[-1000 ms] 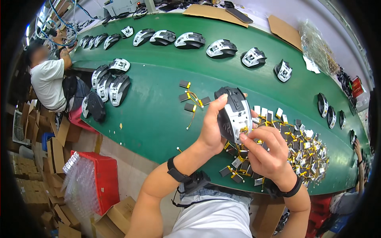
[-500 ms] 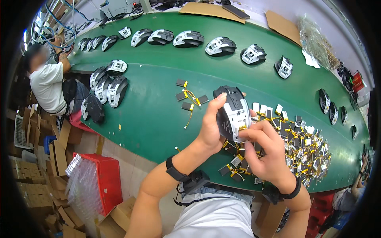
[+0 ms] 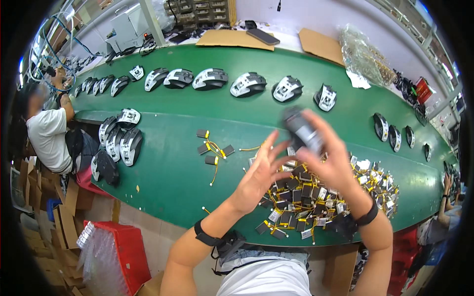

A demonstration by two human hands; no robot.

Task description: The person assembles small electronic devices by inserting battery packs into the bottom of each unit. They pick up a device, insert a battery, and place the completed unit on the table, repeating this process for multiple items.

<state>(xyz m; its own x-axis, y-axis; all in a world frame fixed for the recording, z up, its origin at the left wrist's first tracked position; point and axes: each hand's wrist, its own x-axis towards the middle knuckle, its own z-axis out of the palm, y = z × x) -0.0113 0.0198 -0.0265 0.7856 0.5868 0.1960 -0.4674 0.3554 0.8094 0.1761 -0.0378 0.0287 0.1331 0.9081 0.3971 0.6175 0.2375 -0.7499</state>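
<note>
My right hand [image 3: 332, 163] grips a black and white computer mouse shell [image 3: 302, 131], blurred with motion, lifted above the green table [image 3: 168, 167]. My left hand [image 3: 260, 172] is spread open just left of it, fingers apart and holding nothing. Under both hands lies a heap of small black batteries with yellow wires [image 3: 301, 197]. A few loose batteries [image 3: 213, 148] lie to the left of the heap.
A row of mouse shells [image 3: 210, 79] runs along the table's far side, with more at the left edge [image 3: 121, 143] and far right [image 3: 390, 130]. A seated person in a white shirt [image 3: 47, 138] works at the left. A red crate [image 3: 126, 249] and cardboard boxes stand below.
Both hands held the mouse shell low over the battery heap; now my left hand has let go and opened, and my right hand has carried the shell up and away from me.
</note>
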